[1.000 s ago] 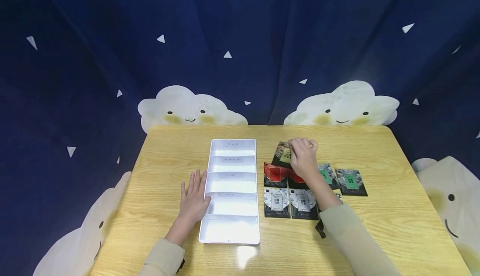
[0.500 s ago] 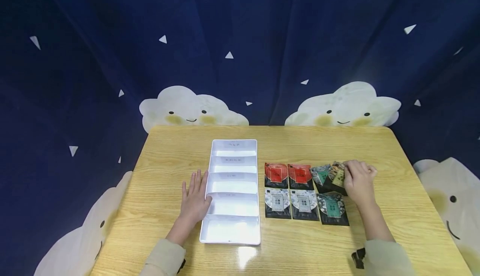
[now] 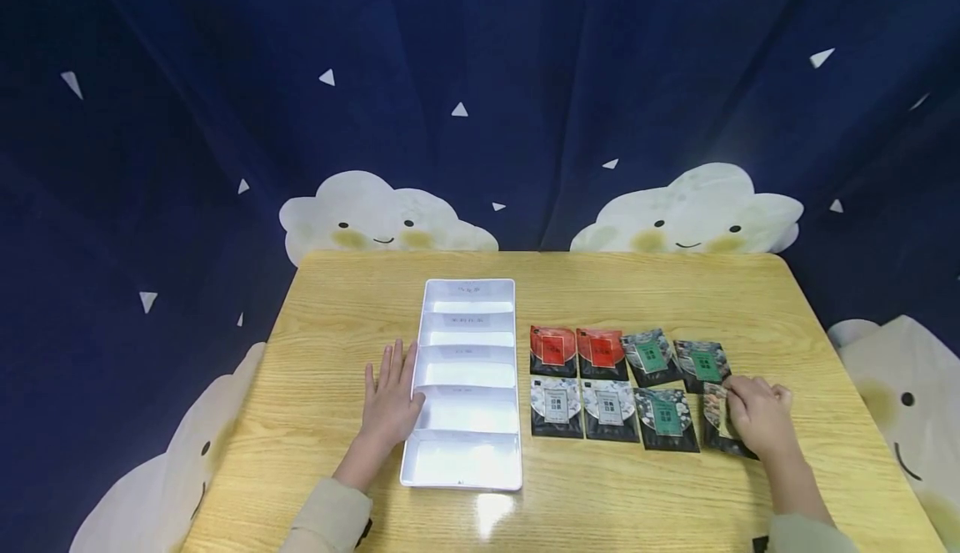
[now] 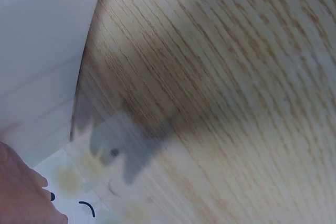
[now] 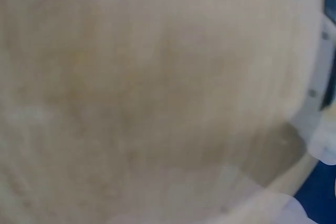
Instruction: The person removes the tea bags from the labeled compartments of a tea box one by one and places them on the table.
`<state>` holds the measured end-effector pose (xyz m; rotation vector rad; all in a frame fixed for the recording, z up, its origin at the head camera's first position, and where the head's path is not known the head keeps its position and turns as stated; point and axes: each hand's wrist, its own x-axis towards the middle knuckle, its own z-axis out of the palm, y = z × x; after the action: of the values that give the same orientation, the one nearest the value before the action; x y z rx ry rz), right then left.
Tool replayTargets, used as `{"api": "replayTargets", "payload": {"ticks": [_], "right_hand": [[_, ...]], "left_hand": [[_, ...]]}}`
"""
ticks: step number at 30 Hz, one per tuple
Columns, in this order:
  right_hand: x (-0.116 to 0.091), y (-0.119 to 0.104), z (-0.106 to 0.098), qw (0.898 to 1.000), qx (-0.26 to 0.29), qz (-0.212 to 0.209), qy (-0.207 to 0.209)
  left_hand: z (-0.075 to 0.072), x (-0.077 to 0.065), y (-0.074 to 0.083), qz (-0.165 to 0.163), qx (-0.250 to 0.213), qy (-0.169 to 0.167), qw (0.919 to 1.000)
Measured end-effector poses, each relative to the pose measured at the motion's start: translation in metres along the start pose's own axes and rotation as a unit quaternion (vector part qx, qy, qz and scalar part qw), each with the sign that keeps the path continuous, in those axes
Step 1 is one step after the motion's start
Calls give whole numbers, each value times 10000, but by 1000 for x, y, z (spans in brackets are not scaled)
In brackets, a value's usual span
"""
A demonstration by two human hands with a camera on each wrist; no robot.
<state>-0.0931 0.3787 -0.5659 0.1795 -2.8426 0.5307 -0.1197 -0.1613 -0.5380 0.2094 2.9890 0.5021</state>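
My left hand (image 3: 392, 403) lies with fingers spread along the left side of a white compartment tray (image 3: 461, 437), thumb over its rim. In the left wrist view, part of that hand (image 4: 23, 192) shows beside the tray's wall (image 4: 42, 45). My right hand (image 3: 761, 415) grips the right side of a dark sachet with a gold label (image 3: 717, 424), low over the table at the right end of the front row. Its fingers cover part of the label. Directly behind it lies a green-labelled sachet (image 3: 703, 363).
Right of the tray, two rows of flat sachets include red ones (image 3: 553, 351), white-labelled ones (image 3: 556, 407) and green-labelled ones (image 3: 666, 419). The wooden table (image 3: 360, 294) ends at a dark blue curtain (image 3: 525, 77) with cloud shapes. The right wrist view shows mostly blurred tabletop (image 5: 157, 87).
My right hand has carried the gold-labelled sachet from behind the red ones, rightward and toward me, to the front row's right end. The left hand and tray keep their place.
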Motion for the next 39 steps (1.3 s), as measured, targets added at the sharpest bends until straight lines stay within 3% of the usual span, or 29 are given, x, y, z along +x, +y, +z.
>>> {"api": "replayTargets", "payload": {"ticks": [3, 11, 20, 39], "right_hand": [[-7, 6, 8, 9997, -175, 55, -172], [-17, 12, 27, 9984, -565, -59, -62], [-27, 13, 32, 9989, -400, 234, -106], [-25, 17, 36, 9990, -139, 383, 189]], "left_hand": [[0, 0, 0, -10, -8, 5, 10000], [2, 1, 0, 7, 12, 71, 10000], [2, 2, 0, -21, 22, 0, 10000], [5, 4, 0, 11, 8, 58, 10000]]}}
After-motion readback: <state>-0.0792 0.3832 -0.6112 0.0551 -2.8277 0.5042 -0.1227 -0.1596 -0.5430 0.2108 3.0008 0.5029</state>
